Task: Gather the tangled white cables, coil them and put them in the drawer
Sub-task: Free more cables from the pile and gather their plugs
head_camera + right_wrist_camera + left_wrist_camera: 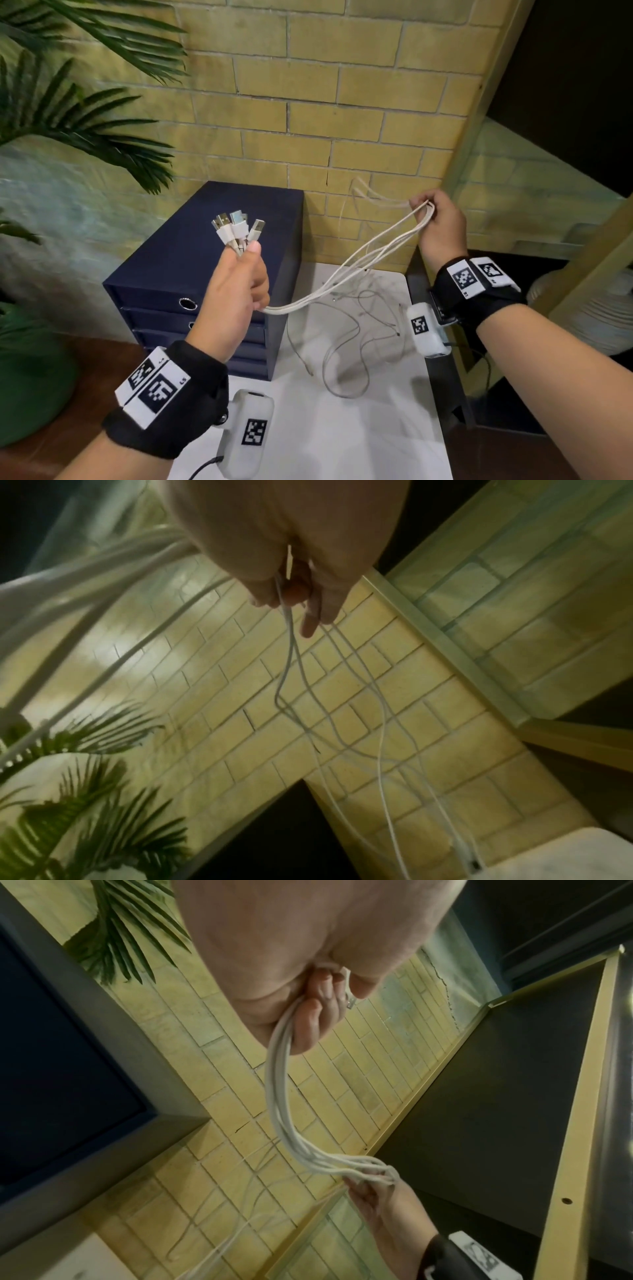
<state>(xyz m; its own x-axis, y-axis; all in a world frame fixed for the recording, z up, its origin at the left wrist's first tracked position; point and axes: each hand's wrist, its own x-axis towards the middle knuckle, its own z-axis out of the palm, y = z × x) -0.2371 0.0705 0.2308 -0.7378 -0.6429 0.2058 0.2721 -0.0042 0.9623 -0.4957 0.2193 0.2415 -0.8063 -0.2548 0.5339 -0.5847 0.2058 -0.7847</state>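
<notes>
Drawer fronts face open air; loose cable clutters the counter.

Your way to the drawer unit (pixel 202 274) is barred by the white cables (pixel 356 260) stretched between your left hand (pixel 236 284) and right hand (pixel 440 226). Slack loops sprawl over the counter (pixel 342 438) just beside the unit. The brick wall (pixel 342 120) closes off the back.

Thin white cables (pixel 356 263), USB plugs (pixel 236 228) bunched upward, sag between both raised fists above the closed navy drawer unit (pixel 191 274).
</notes>
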